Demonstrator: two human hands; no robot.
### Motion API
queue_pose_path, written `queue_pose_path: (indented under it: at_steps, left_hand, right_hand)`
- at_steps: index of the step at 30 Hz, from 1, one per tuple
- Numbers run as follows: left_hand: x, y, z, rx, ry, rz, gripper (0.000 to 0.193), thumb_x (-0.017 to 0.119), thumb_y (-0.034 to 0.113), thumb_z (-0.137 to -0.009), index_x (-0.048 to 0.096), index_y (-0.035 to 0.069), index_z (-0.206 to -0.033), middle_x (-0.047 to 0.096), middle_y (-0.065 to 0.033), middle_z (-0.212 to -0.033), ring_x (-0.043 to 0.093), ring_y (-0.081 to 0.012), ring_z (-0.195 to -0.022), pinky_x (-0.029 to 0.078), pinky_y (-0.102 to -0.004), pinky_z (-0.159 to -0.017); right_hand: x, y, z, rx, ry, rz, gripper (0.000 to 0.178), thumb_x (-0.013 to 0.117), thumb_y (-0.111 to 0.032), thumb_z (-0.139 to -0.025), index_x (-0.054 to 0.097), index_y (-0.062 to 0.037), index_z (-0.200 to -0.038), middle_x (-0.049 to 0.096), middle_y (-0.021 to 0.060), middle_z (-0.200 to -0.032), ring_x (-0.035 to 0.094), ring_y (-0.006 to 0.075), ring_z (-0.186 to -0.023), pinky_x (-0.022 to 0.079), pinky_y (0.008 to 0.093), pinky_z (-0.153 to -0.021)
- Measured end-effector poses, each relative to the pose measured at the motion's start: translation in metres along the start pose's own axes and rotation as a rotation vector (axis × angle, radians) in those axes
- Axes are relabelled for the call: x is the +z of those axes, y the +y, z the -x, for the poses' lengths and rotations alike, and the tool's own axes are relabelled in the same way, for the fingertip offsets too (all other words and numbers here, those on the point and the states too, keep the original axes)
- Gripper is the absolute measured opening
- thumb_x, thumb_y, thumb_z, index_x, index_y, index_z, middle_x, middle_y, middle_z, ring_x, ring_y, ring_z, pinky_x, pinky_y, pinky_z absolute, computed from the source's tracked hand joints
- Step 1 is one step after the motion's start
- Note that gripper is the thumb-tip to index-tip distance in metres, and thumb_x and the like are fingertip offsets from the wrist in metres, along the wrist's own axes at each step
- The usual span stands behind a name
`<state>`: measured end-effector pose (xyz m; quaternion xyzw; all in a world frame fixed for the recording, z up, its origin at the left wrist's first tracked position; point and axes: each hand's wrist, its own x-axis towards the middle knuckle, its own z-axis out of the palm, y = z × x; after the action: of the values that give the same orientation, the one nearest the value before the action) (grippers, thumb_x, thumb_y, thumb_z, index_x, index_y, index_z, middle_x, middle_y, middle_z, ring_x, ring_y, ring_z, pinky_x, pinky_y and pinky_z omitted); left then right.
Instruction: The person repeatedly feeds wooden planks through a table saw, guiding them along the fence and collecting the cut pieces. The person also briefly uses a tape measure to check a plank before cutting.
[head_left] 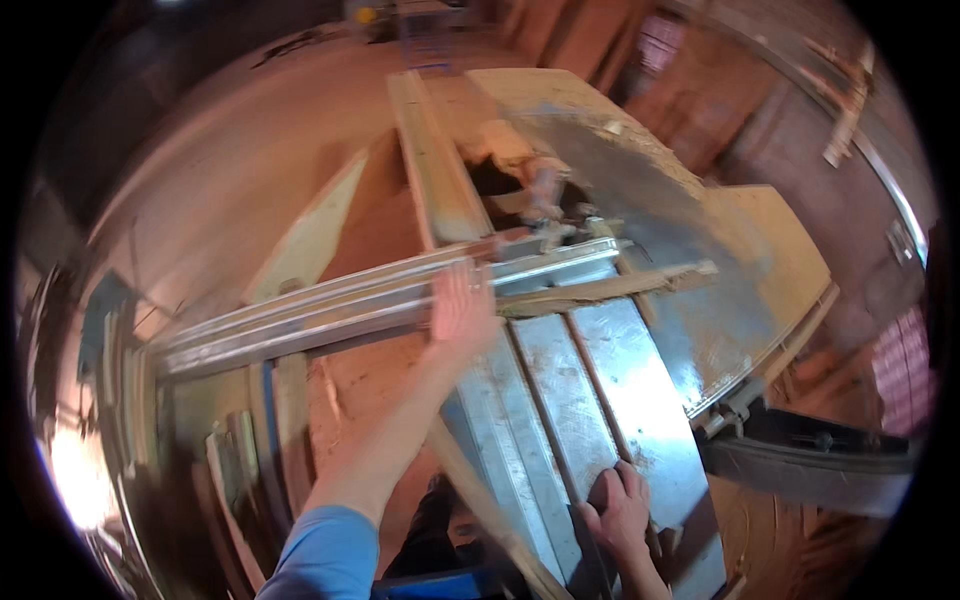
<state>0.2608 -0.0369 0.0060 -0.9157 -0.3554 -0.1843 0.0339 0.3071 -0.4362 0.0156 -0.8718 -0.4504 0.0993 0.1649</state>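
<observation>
My left hand [463, 305] lies with fingers stretched out against a long metal fence [290, 325], near a rough-edged strip of wood [600, 290] that lies across the saw table. On the slotted metal saw table [545, 400], my right hand [622, 505] is closed around a dark handle-like piece [590, 545], partly hidden by the fingers. Beyond the fence, a clamp-like metal fitting [548, 215] stands close to the wood; motion blurs it. A long board [435, 160] runs away from the fence's far side.
A wide dusty worktop [640, 200] extends at the far right. Offcuts [235, 440] stand in a stack at the left, and a pale pointed board [315, 225] lies beyond the fence. One wooden strip [490, 510] slants near my body. A dark metal rail [810, 465] juts out at right.
</observation>
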Motion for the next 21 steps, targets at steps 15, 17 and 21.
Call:
queue_pose_path:
  at_steps: [15, 17, 21]
  left_hand:
    - [-0.02, -0.001, -0.013, -0.133, -0.18, 0.103, 0.092, 0.084, 0.04, -0.073, 0.039, 0.0, -0.143, 0.042, -0.0219, -0.141, 0.034, -0.0392, -0.137, 0.026, -0.0501, -0.117]
    - [-0.016, 0.004, -0.013, -0.116, -0.122, 0.075, 0.091, 0.083, 0.039, -0.073, 0.04, 0.0, -0.142, 0.041, -0.022, -0.141, 0.034, -0.0393, -0.137, 0.025, -0.0507, -0.117]
    - [-0.019, 0.005, -0.013, -0.146, -0.146, 0.116, 0.089, 0.083, 0.037, -0.073, 0.04, 0.0, -0.142, 0.04, -0.0221, -0.141, 0.034, -0.0395, -0.137, 0.024, -0.0519, -0.117]
  right_hand:
    - [-0.008, 0.003, 0.002, -0.029, 0.028, 0.004, 0.064, 0.078, -0.041, -0.076, 0.057, -0.0055, -0.126, 0.05, 0.0185, -0.136, 0.05, 0.0395, -0.12, 0.04, 0.0492, -0.1]
    - [-0.009, 0.001, 0.002, -0.03, 0.033, -0.002, 0.064, 0.078, -0.041, -0.076, 0.057, -0.0054, -0.126, 0.051, 0.0186, -0.136, 0.051, 0.0394, -0.119, 0.04, 0.0491, -0.099]
    - [-0.014, -0.001, -0.001, -0.021, 0.022, 0.001, 0.063, 0.078, -0.04, -0.076, 0.058, -0.0051, -0.125, 0.051, 0.0187, -0.135, 0.052, 0.0393, -0.118, 0.04, 0.0489, -0.099]
